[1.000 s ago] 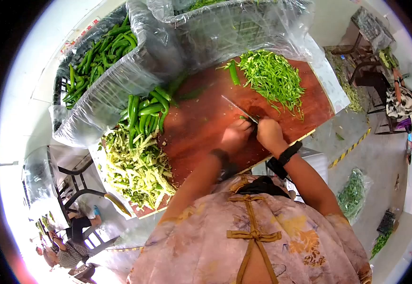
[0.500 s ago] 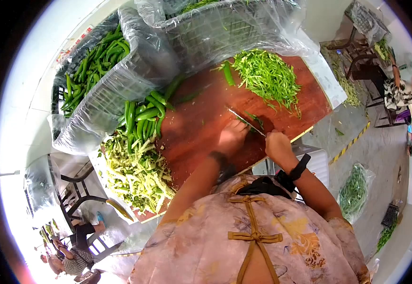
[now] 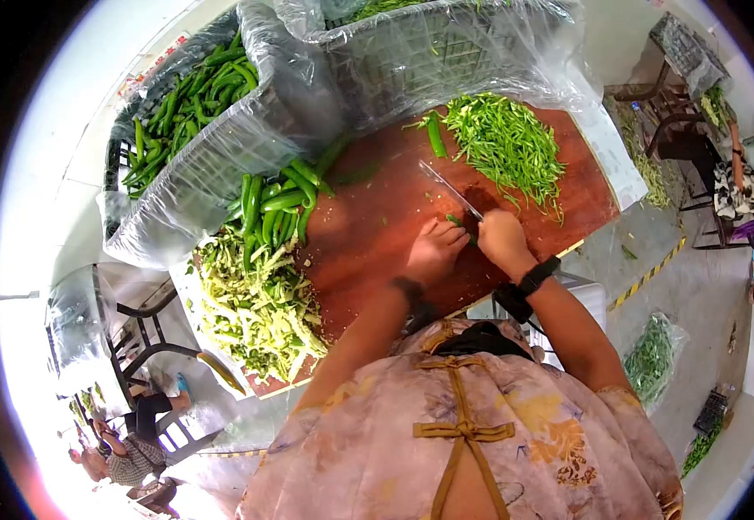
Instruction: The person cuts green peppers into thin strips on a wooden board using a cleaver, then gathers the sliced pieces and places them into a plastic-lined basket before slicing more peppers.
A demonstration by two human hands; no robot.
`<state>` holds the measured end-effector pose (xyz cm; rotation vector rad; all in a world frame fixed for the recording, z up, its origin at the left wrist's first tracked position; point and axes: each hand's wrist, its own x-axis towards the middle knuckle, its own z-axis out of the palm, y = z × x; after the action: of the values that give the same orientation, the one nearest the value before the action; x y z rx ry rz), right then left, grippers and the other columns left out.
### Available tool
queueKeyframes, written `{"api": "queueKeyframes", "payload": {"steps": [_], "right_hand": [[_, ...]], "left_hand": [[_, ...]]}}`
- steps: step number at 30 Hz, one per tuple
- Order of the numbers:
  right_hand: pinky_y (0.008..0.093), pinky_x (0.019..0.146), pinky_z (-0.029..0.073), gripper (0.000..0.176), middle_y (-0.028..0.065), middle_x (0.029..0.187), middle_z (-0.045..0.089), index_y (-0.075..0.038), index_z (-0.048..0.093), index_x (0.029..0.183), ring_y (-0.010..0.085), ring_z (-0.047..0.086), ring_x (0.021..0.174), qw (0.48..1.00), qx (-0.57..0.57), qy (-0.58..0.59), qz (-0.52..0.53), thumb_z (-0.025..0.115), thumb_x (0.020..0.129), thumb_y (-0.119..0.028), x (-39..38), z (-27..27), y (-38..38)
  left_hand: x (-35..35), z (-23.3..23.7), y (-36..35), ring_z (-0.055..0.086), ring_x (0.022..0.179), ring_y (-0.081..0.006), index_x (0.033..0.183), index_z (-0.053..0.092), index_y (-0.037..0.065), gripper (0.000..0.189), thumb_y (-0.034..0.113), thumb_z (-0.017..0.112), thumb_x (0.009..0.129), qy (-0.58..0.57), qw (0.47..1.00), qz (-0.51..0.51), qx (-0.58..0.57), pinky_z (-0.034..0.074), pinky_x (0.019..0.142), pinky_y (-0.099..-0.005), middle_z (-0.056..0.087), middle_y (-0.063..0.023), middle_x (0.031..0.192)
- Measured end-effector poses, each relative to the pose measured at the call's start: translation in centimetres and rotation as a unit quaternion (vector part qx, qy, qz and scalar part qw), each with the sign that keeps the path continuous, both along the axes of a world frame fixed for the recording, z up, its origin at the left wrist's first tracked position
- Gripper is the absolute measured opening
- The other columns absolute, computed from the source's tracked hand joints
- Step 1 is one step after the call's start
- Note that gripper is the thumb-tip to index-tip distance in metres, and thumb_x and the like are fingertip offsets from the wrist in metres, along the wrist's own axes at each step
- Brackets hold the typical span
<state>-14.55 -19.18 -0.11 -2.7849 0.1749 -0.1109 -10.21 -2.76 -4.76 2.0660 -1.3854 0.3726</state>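
Currently, in the head view, the right hand point(image 3: 503, 238) is closed round the handle of a knife point(image 3: 453, 191), whose blade points far and left over the red-brown board point(image 3: 360, 269). Just left of it, the left hand point(image 3: 436, 250) has its fingers bent at a small green pepper piece point(image 3: 454, 220); whether they pinch it or only rest against it, I cannot tell. That piece lies near the blade. Shredded green pepper point(image 3: 509, 146) is heaped at the board's far right, whole green peppers point(image 3: 283, 201) lie at the left, and pale scraps point(image 3: 256, 308) are piled at the near left.
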Motion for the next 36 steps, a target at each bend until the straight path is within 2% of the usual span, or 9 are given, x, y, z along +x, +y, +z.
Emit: {"api": "queueKeyframes", "payload": {"steps": [3,6,8,15,21,25,28,33,36], "right_hand": [[0.0484,0.063,0.047,0.017,0.0227,0.072,0.059,0.001,0.061,0.068,0.0408,0.058,0.069,1.0,0.0,-0.008,0.018,0.058,0.078,-0.012,-2.9,0.9,-0.7],[0.0482,0.063,0.047,0.017,0.0231,0.074,0.059,0.002,0.061,0.069,0.0407,0.059,0.07,0.999,0.001,0.035,0.01,0.058,0.078,-0.012,-5.5,1.5,-0.4],[0.0485,0.064,0.047,0.016,0.0232,0.074,0.059,0.002,0.061,0.07,0.0404,0.059,0.07,0.998,0.008,0.056,-0.001,0.057,0.078,-0.011,-6.3,2.1,-0.1],[0.0485,0.064,0.047,0.015,0.0235,0.074,0.059,0.001,0.061,0.069,0.0405,0.059,0.071,0.998,0.012,0.059,-0.01,0.057,0.077,-0.01,-6.0,2.2,0.5],[0.0489,0.062,0.048,0.01,0.0235,0.072,0.058,0.0,0.06,0.067,0.0411,0.059,0.069,0.997,-0.013,0.066,0.038,0.056,0.074,-0.006,-4.6,0.9,-0.2],[0.0482,0.061,0.048,0.01,0.0234,0.067,0.057,0.0,0.06,0.067,0.0417,0.058,0.067,0.996,0.007,-0.063,0.07,0.059,0.072,-0.008,-1.6,-0.1,1.4],[0.0482,0.061,0.047,0.015,0.022,0.066,0.057,0.001,0.058,0.066,0.0406,0.058,0.067,1.0,0.007,-0.001,-0.005,0.059,0.075,-0.011,-0.9,-1.0,0.4],[0.0493,0.06,0.046,0.017,0.0232,0.066,0.057,0.001,0.059,0.067,0.0419,0.057,0.067,0.998,-0.012,-0.055,0.03,0.059,0.078,-0.012,-3.8,1.1,-1.2],[0.0496,0.062,0.047,0.016,0.0226,0.069,0.058,0.001,0.06,0.069,0.0412,0.058,0.069,1.0,0.0,0.016,0.021,0.057,0.079,-0.012,-6.1,2.0,-0.6]], "left_hand": [[-0.1,0.4,0.2,0.054,0.099,-0.0221,0.099,0.065,0.006,0.032,0.01,0.056,0.069,-0.021,1.0,0.019,0.011,0.038,0.094,-0.0399,0.061,-0.005,0.098],[-0.2,0.7,0.0,0.052,0.102,-0.0212,0.101,0.065,0.008,0.032,0.011,0.055,0.07,0.034,0.998,-0.002,0.055,0.037,0.096,-0.0407,0.06,-0.0034,0.099],[-0.3,-0.1,-0.4,0.051,0.104,-0.0211,0.101,0.065,0.009,0.032,0.011,0.055,0.071,0.032,0.989,0.04,0.141,0.036,0.098,-0.0406,0.059,-0.0026,0.102],[-0.3,1.1,0.1,0.051,0.101,-0.0208,0.099,0.065,0.009,0.03,0.011,0.054,0.071,0.031,0.99,0.029,0.135,0.037,0.097,-0.0393,0.058,-0.0022,0.099],[-0.3,0.8,0.1,0.051,0.097,-0.0215,0.093,0.065,0.008,0.026,0.012,0.054,0.069,0.023,0.99,0.017,0.14,0.038,0.093,-0.0363,0.056,-0.0035,0.093],[-0.4,1.5,0.3,0.052,0.097,-0.0225,0.095,0.065,0.007,0.027,0.011,0.054,0.07,0.041,0.996,0.012,0.079,0.038,0.093,-0.0369,0.056,-0.0047,0.093],[-0.1,1.3,0.2,0.053,0.1,-0.0234,0.097,0.065,0.007,0.029,0.01,0.055,0.07,0.05,0.997,0.004,0.054,0.038,0.094,-0.0389,0.057,-0.0055,0.096],[-0.3,0.6,0.1,0.054,0.103,-0.0236,0.099,0.065,0.007,0.029,0.009,0.055,0.072,0.038,0.999,0.019,0.033,0.039,0.094,-0.0414,0.059,-0.0055,0.102],[-0.6,1.3,0.1,0.054,0.102,-0.0225,0.099,0.065,0.007,0.029,0.009,0.055,0.072,0.024,0.997,0.041,0.065,0.039,0.094,-0.0413,0.06,-0.0047,0.1]]}}
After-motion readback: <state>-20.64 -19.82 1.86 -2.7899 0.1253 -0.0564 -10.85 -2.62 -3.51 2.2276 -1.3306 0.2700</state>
